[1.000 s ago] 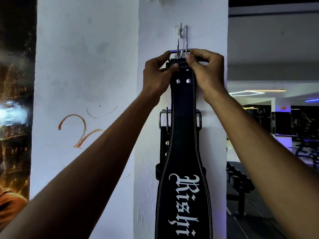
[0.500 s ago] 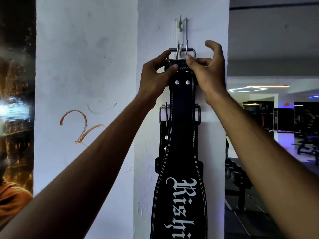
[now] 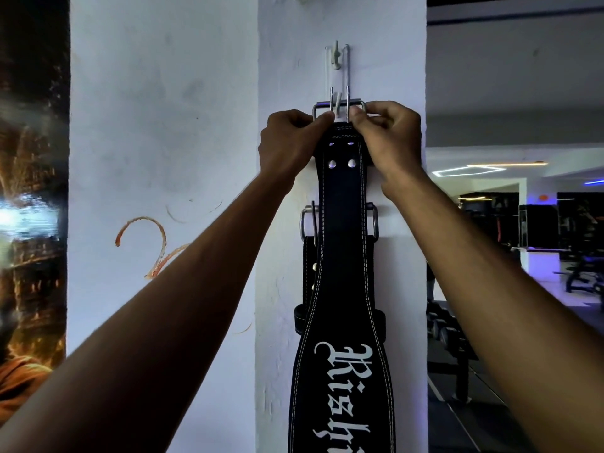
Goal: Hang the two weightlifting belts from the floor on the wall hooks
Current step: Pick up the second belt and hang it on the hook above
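Note:
A black weightlifting belt (image 3: pixel 343 289) with white lettering hangs down the white pillar. Its steel buckle (image 3: pixel 338 106) is at the top, with two prongs pointing up on either side of a white wall hook (image 3: pixel 336 104). My left hand (image 3: pixel 287 142) pinches the belt's top left corner and my right hand (image 3: pixel 385 135) grips the top right corner and buckle. A higher white hook (image 3: pixel 336 57) is on the pillar above. A second black belt (image 3: pixel 309 263) hangs behind the first, its buckle (image 3: pixel 307 220) partly hidden.
The white pillar (image 3: pixel 392 60) has a wall with orange scribbles (image 3: pixel 143 243) to its left and a dark mirror or poster at far left. To the right the gym floor opens, with dumbbells on a rack (image 3: pixel 447 331) and benches farther back.
Both hands and the belt's buckle have shifted slightly lower relative to the upper hook. My right fingers, raised half a second ago, have closed down onto the buckle's right end.

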{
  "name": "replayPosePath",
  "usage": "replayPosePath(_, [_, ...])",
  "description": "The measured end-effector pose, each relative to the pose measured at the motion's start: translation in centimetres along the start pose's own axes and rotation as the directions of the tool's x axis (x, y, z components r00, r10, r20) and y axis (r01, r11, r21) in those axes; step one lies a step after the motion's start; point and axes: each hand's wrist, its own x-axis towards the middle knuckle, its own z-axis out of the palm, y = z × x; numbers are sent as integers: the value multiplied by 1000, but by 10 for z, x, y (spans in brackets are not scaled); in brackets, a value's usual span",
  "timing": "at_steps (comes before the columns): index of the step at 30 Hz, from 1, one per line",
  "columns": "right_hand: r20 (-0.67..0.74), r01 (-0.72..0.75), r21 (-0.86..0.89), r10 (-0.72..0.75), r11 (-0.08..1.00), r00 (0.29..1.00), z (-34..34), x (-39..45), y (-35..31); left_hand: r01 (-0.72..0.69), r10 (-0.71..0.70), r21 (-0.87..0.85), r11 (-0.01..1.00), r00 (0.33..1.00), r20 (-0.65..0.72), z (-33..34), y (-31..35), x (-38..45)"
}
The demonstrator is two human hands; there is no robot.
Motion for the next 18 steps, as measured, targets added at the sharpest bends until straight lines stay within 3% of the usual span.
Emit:
replayPosePath(10, [-64, -22, -224, 8, 974, 998, 2, -1, -13, 66, -67, -19, 998, 996, -50, 8, 6, -1])
replayPosePath(14, [-42, -112, -218, 105, 970, 994, 5, 1, -22, 81, -83, -64, 995, 996, -35, 7, 1, -2])
replayPosePath(18, [-8, -104, -138, 104, 985, 995, 4, -10, -20, 70, -73, -138, 988, 997, -12, 5, -10, -16])
